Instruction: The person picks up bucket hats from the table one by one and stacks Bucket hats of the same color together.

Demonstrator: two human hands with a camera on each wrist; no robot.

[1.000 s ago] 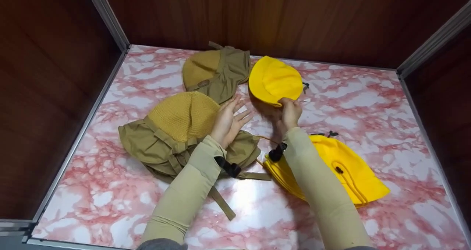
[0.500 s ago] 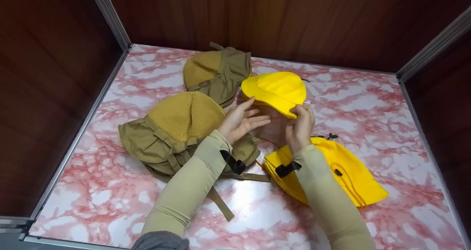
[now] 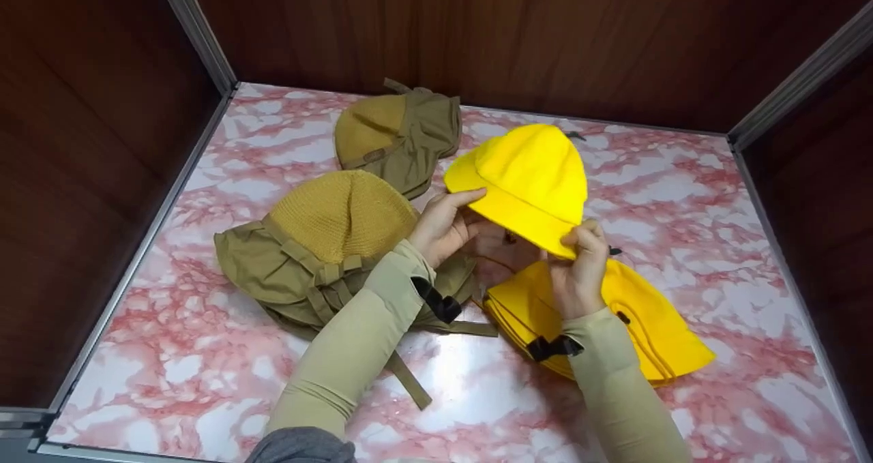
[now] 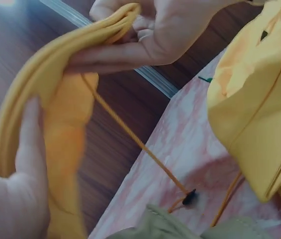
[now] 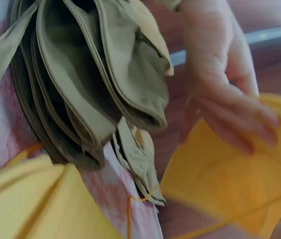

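Note:
A small yellow hat is held up above the table, its brim toward the person. My left hand pinches the brim's near left part, thumb on top and fingers underneath. At the brim's right end, my right hand grips the edge between thumb and fingers. From the hat's underside hangs an orange cord ending in a black toggle. In the right wrist view, the left fingers lie against the hat's inner side.
Folded yellow hats lie at the right, partly behind the right forearm. Left of centre rests a large tan hat or stack with loose straps. A smaller tan hat lies behind it. Dark wood panels enclose the marbled table.
The yellow hat has come up and nearer the person, moving rightward with my right hand. My left hand, earlier outstretched beside it, now pinches the brim.

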